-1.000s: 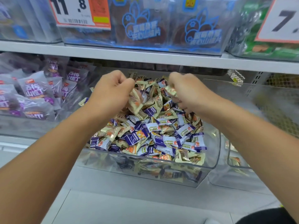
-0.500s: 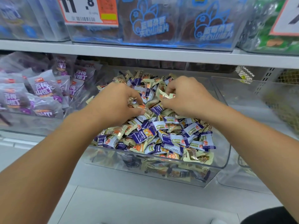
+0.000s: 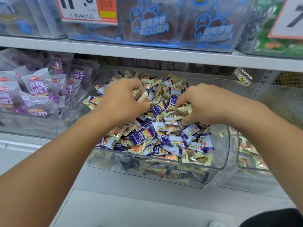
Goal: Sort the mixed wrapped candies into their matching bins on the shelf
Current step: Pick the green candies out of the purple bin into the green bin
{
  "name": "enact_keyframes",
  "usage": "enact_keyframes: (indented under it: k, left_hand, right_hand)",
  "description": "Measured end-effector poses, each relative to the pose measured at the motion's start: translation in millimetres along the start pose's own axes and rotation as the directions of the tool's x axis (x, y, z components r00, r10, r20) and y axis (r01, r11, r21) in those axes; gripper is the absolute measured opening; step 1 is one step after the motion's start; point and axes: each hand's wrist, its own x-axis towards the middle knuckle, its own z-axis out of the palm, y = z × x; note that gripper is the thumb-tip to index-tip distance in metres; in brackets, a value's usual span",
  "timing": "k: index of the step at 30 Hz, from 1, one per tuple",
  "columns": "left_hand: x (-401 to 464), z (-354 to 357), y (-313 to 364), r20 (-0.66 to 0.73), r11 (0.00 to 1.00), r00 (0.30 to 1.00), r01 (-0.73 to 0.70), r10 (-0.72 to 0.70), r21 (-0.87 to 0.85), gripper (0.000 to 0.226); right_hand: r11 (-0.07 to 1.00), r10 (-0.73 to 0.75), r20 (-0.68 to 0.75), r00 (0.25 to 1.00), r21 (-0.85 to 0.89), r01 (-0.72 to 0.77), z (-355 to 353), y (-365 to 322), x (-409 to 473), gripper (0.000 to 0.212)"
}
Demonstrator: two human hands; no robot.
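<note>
The white shelf [image 3: 114, 182] carries 3 clear bins side by side; the middle bin [image 3: 218, 171] holds mixed candies [image 3: 165, 140].

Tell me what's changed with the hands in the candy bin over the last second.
Both hands dropped from above the pile down into it. The left hand and right hand moved apart and now dig among the candies, each pinching cream wrappers. The clear bin and neighbouring bins stayed put.
</note>
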Motion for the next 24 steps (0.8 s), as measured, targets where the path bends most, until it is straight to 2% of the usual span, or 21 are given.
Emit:
enact_keyframes:
  k: [2,5,9,13,18,21,24]
  left_hand:
    - [0.5,-3.3,0.9,-0.044,0.995,0.999,-0.002,-0.003,-0.103,0.018]
    - [0.4,-3.7,3.7,-0.048,0.99,0.999,-0.024,0.018,-0.139,0.012]
    - [1.4,3.1,3.2,-0.02,0.988,0.991,-0.13,0.132,0.081,0.008]
    - [6.5,11.0,9.1,0.029,0.928,0.99,-0.138,0.137,0.345,0.039]
    - [12.2,20.1,14.4,-0.005,0.879,0.992,-0.109,0.126,0.464,0.04]
    - [12.2,19.6,16.6,-0.067,0.908,0.982,-0.137,0.178,0.397,0.028]
    - [9.1,13.5,24.1,-0.217,0.965,0.947,-0.207,0.239,0.159,0.017]
  right_hand:
    - [0.999,0.01,-0.005,1.0,-0.051,-0.01,2.0,-3.8,0.5,0.056]
    - [0.995,-0.028,-0.088,0.996,-0.098,0.019,7.4,-8.9,3.4,0.035]
    - [0.999,-0.031,-0.2,0.979,-0.042,0.023,2.4,-3.3,-0.4,0.02]
    - [0.986,-0.015,-0.245,0.969,0.159,0.056,-3.4,7.6,-13.6,0.027]
    - [0.951,0.022,-0.334,0.942,0.297,0.083,0.8,21.6,-28.7,0.025]
    - [0.932,0.013,-0.395,0.919,0.337,0.131,2.1,29.1,-38.8,0.017]
    - [0.907,0.008,-0.461,0.887,0.377,0.188,-1.4,38.8,-55.5,0.015]
